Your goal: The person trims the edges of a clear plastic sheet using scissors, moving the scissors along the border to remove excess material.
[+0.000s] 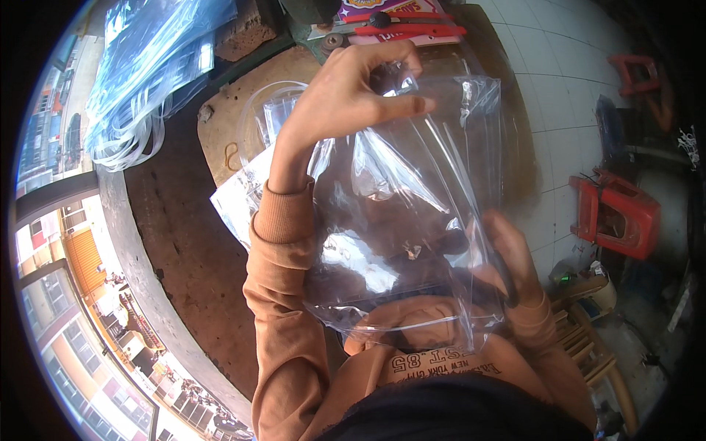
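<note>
A large clear plastic bag point(412, 191) is stretched out upright in front of my body, glossy with reflections. At its top edge, my left hand point(353, 88) is curled, thumb and fingers closed around the plastic. My right hand point(507, 253) is at the bag's right side, lower down and partly seen through the plastic; its fingers are bent at the side edge. A dark curved piece point(502, 272) runs along that hand, its kind not clear. Behind my left wrist, more clear plastic point(276, 110) with a thin looped handle lies on the worn wooden surface point(220, 147).
At upper left is a stack of clear bluish plastic bags point(158, 59) with looped handles. Red-handled cutters point(401, 26) lie at the table's far edge beside a colourful printed packet. Red plastic stools point(618, 213) and a wooden slatted chair point(588, 353) stand on the right, on a tiled floor.
</note>
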Demonstrator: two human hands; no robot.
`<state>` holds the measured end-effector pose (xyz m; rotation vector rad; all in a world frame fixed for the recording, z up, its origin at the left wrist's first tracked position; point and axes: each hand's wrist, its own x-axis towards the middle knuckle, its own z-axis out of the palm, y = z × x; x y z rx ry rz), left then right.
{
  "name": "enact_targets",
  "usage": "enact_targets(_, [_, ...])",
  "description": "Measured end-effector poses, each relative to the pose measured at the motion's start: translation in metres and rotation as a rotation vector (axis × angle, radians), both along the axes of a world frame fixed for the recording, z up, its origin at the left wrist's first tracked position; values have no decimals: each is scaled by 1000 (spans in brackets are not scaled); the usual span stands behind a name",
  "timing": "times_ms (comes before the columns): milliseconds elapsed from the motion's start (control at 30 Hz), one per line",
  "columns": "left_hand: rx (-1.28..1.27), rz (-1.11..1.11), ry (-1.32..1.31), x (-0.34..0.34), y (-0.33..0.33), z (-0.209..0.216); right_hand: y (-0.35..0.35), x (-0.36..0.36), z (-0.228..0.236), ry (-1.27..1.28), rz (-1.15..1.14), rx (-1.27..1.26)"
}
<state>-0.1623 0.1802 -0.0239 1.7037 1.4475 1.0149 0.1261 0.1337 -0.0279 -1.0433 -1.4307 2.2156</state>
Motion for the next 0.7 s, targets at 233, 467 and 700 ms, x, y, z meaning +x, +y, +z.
enact_targets(233, [-1, -5, 8, 0, 1, 2, -1, 3, -11, 51, -27, -68])
enact_targets(467, [5, 6, 17, -1, 0, 0, 0, 0, -1, -25, -20, -2])
enact_targets(700, [10, 1, -4, 0, 0, 1, 4, 3, 1, 23, 17, -51])
